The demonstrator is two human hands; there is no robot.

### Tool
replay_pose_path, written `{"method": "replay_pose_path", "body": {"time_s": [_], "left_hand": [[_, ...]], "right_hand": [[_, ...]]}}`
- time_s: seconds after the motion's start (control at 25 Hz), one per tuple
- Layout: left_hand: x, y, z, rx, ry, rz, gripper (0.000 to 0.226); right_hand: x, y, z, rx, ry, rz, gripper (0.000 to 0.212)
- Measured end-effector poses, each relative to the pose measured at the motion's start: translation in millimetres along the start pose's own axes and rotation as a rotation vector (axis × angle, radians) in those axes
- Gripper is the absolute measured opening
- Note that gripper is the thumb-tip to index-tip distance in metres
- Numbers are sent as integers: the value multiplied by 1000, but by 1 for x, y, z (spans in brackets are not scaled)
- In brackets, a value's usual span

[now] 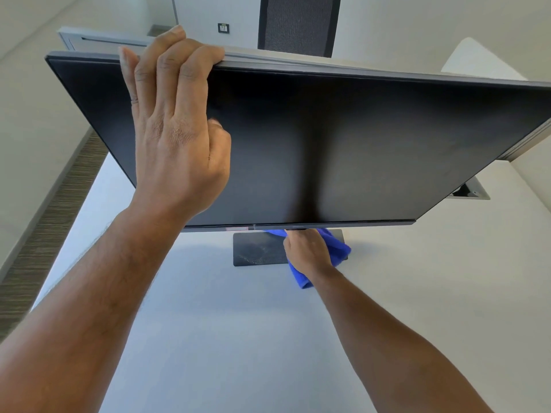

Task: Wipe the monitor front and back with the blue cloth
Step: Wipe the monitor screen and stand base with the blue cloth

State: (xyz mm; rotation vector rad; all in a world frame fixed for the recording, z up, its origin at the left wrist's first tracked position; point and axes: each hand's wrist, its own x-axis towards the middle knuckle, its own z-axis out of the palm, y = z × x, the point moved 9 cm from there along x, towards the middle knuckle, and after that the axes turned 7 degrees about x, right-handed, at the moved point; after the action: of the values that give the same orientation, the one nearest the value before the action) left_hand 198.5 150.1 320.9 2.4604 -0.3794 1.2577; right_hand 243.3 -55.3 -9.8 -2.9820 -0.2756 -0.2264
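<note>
A wide black monitor [343, 138] stands on a white desk, its dark screen facing me and switched off. My left hand [176, 120] grips the monitor's top edge near the left, fingers hooked over the rim, thumb on the screen. Below the bottom bezel, my right hand [307, 251] holds the bunched blue cloth [338, 248] against the dark stand base [256, 248]. The fingertips of that hand are hidden under the bezel. The monitor's back is out of sight.
The white desk [226, 338] runs toward me. A cable hatch [469, 192] is set in the desk at the right. Behind the monitor stand a grey partition [98, 38] and a dark mesh chair back [298, 22]. Striped carpet [44, 234] lies left.
</note>
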Motion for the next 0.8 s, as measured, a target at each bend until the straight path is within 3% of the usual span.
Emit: {"method": "replay_pose_path", "body": {"time_s": [0.08, 0.16, 0.28, 0.4, 0.56, 0.72, 0.8], "left_hand": [[1, 1, -1, -3, 3, 1, 65], [2, 2, -1, -5, 10, 1, 64], [2, 2, 0, -11, 13, -4, 63], [2, 2, 0, -15, 24, -5, 63], [2, 0, 0, -14, 15, -8, 61], [3, -1, -2, -26, -15, 7, 63], [2, -2, -3, -24, -27, 5, 65]], "right_hand": [[-14, 26, 2, 167, 57, 276, 22], [-30, 33, 7, 257, 128, 429, 10], [-55, 4, 19, 258, 156, 454, 46], [-64, -57, 29, 332, 48, 311, 67], [-46, -114, 38, 360, -105, -30, 67], [-48, -107, 32, 272, -168, -399, 61], [-55, -72, 22, 265, -79, -321, 56]]}}
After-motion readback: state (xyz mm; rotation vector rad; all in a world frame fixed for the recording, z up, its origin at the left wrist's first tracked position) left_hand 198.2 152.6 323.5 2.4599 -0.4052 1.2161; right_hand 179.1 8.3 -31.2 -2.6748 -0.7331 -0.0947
